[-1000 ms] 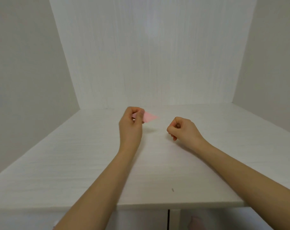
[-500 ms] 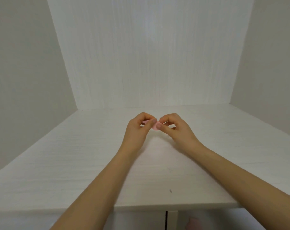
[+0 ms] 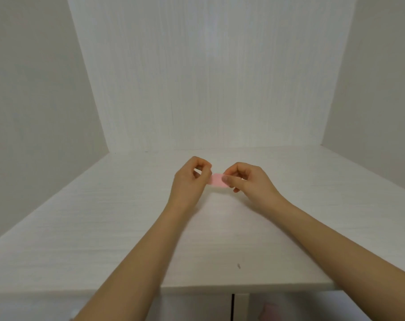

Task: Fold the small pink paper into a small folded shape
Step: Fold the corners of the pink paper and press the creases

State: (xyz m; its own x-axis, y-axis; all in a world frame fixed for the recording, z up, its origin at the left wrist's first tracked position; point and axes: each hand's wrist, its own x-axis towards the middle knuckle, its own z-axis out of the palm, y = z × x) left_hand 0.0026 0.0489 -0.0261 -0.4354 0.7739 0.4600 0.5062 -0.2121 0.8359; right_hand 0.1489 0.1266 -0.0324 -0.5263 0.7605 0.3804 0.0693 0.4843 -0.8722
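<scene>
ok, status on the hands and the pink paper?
Left hand and right hand both pinching the pink paper, held just above the table. Fold stage too small to tell. Nothing in the way.

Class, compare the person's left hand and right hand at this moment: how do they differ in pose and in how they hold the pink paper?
The left hand shows its back, wrist nearly upright; the right hand comes in slanted from the right. The left hand pinches the paper at its left edge; the right hand's thumb lies across its right edge. The left hand sits slightly higher in view. Both have curled fingers and hold the paper above the table.
</scene>
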